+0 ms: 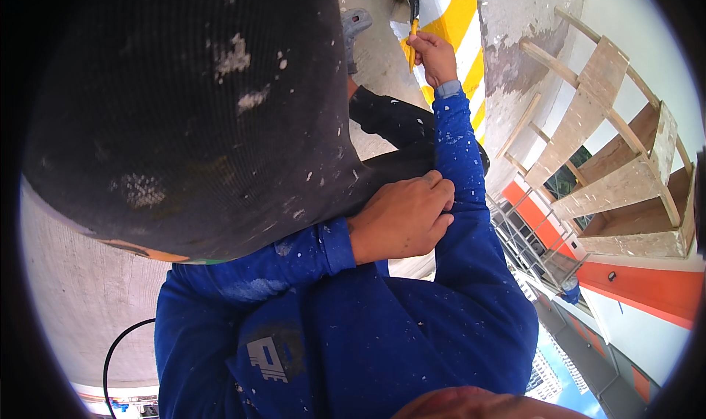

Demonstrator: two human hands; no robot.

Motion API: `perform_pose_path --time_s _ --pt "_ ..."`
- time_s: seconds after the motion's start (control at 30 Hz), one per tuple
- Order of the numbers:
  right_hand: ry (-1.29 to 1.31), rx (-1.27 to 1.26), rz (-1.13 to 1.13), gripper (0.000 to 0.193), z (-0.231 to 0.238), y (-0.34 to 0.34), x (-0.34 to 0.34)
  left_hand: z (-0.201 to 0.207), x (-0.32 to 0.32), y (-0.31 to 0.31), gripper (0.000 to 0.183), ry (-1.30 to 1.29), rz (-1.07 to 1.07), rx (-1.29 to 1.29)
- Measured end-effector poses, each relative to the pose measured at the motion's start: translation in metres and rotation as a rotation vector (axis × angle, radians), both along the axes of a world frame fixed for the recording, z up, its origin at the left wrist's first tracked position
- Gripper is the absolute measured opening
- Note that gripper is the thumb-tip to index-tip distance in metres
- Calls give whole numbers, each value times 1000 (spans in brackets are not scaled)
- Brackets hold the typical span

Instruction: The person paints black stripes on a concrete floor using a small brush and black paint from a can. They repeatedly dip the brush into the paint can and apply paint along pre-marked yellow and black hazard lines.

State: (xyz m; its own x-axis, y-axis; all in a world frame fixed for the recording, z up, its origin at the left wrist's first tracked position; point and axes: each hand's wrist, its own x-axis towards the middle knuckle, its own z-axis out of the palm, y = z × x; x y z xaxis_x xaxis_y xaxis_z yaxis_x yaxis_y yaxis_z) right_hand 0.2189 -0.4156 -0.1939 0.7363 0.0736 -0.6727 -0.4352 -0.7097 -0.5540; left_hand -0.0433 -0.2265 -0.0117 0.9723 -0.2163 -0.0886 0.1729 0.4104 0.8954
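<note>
At the top, my right hand (pixel 435 57) is closed around a slim tool (pixel 415 26) with a yellow handle and a dark head. Its exact kind is hard to make out. The tool is in front of a beam or curb (pixel 462 14) painted in yellow and white diagonal stripes. My left hand (pixel 404 217) lies across my body against the blue sleeve of my right arm. Its fingers are curled, and whatever may be inside them is hidden. Paint specks cover both blue sleeves and my dark trousers (pixel 220 110).
Rough wooden boards and posts (pixel 603 139) form a frame on the right, beside an orange and white wall (pixel 640 290). A metal railing (pixel 529 228) stands below it. A black cable (pixel 110 356) curves at lower left. A grey shoe (pixel 356 23) rests near the striped surface.
</note>
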Motion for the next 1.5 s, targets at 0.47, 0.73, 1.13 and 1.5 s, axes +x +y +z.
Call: perform_pose_path --time_s 0.47,0.73,1.13,1.5 --pt "-72 -21 2 29 6 12 -3 1 -1 3 20 -2 -10 -1" --pt "-96 28 -7 34 6 16 -4 2 -1 6 19 0 -22 -4" --pt "-115 0 11 27 17 34 -9 2 -2 6 19 -5 -11 -3" --pt "-116 15 -8 30 19 40 -11 2 -2 8 20 -2 -31 2"
